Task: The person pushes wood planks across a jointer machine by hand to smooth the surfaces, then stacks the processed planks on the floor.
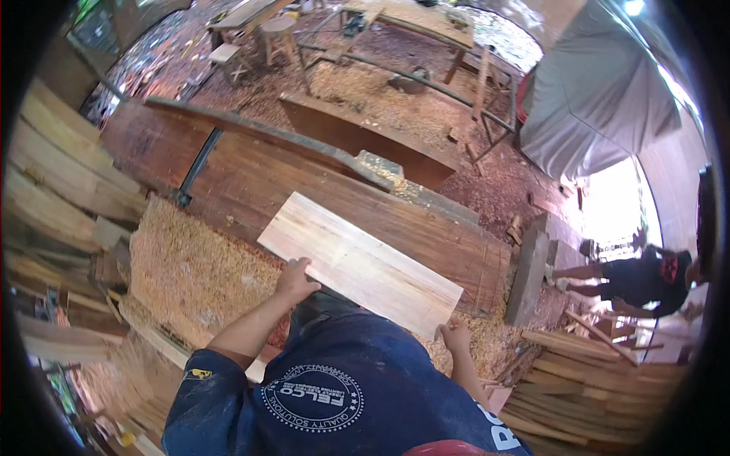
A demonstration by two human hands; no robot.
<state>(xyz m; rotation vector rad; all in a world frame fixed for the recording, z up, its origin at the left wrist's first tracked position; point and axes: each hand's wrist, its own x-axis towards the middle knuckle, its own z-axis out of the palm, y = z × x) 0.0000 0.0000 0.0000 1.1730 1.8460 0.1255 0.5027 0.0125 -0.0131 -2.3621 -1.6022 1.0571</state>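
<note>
A pale, planed wooden board (361, 262) lies slantwise in front of me, over a broad reddish-brown wooden slab (243, 163). My left hand (296, 283) grips the board's near edge toward its left end, with the fingers partly hidden. At the near right corner, my right hand (454, 334) pinches the board between thumb and fingers. A black bar clamp (200, 167) crosses the slab on the left, apart from the board. Along the slab's far side runs a long narrow wooden strip (266, 133).
Wood shavings (201, 262) heap beside the slab at my left. Stacked planks stand at the left (57, 163) and lower right (563, 387). Beyond are a worktable (418, 23), a stool (278, 29) and a grey tarp (593, 99). Another person (646, 281) is at the right.
</note>
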